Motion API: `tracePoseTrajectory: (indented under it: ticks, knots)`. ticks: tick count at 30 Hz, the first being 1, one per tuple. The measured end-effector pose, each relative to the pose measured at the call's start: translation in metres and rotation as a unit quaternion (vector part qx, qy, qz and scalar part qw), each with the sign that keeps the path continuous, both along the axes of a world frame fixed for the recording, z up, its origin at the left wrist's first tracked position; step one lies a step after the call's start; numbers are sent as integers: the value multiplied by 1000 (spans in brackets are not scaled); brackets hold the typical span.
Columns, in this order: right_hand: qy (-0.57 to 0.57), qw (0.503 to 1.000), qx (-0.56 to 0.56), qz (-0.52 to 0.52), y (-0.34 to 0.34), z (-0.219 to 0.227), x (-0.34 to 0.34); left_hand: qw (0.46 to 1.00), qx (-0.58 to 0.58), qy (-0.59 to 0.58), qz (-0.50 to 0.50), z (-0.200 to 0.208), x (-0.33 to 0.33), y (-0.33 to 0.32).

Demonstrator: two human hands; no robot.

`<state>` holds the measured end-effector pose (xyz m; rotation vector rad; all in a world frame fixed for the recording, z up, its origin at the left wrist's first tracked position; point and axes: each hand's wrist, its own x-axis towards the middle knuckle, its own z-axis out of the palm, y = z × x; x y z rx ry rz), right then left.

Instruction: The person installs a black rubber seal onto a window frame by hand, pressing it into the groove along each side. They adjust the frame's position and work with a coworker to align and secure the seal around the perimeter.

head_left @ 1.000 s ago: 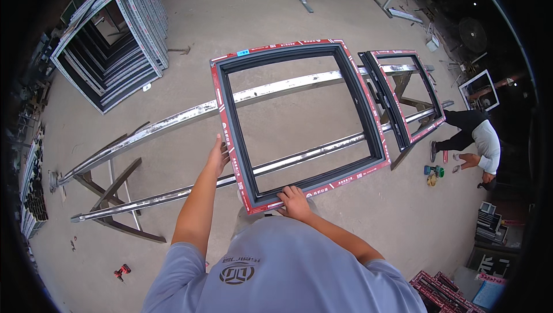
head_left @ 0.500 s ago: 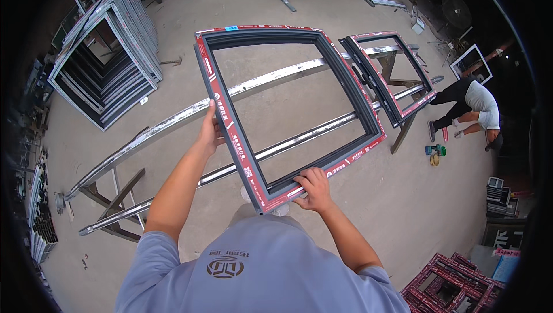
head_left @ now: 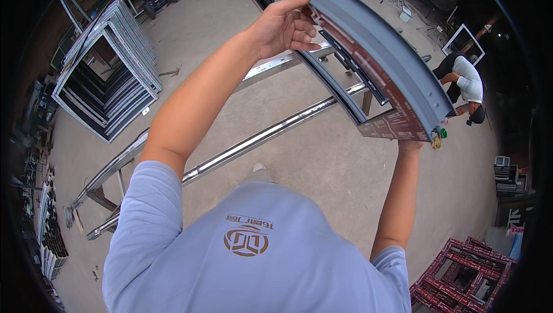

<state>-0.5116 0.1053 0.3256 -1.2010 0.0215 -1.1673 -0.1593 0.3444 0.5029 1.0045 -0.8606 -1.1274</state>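
A large dark grey window frame with red protective film is tipped up on edge in front of me. It rises above the metal rails of the stand. My left hand is at its upper part, thumb laid on the edge and fingers loosely curled beside it. Under the lower right corner, my right hand grips the frame; its fingers are hidden behind the frame. A dark bar-shaped fitting shows along the frame's filmed side. The smaller frame seen earlier is mostly or wholly covered.
Two long silvery rails on trestle legs cross in front of me. Large frames lean in a stack at left. On the right a person bends over near a white-edged frame. Red-filmed frames lie piled at lower right.
The window frame has come up off the rails, turned onto its edge and moved right. My left hand went up along it; my right hand shifted right to its lower corner.
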Motion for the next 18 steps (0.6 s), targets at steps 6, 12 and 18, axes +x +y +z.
tracePoseTrajectory:
  ticks: [6, 12, 18]
  knots:
    - [23, 995, 31, -90, -91, 45, -10, 902, 24, -426, 60, 43, -1, -88]
    - [61, 988, -33, -136, -114, 50, -10, 591, -387, -626, 330, 96, 103, -155]
    - [27, 902, 100, -420, -94, 40, -14, 710, -99, -687, 119, 113, 166, -223]
